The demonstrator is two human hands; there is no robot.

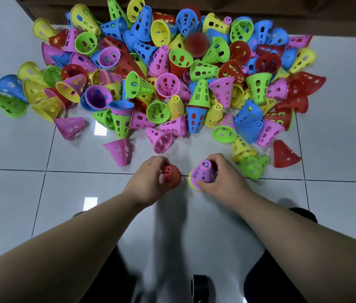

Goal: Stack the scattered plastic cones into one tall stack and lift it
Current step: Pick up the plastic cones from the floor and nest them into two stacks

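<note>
The left hand (148,180) grips a red cone (171,174) and the right hand (218,178) pinches a short pink-topped stack (203,173) on the floor (336,215); these look light, stiff, slippery, best held by the sides near the rim.

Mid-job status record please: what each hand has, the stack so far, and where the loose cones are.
left hand: grips a red cone, narrow end up, blurred
right hand: grips a pink cone, narrow end up
stack: pink cone on top, yellow rim showing beneath; how many lie under it cannot be told
loose cones: large mixed pile beyond both hands
surface: tiled floor
lift: not yet done
</note>
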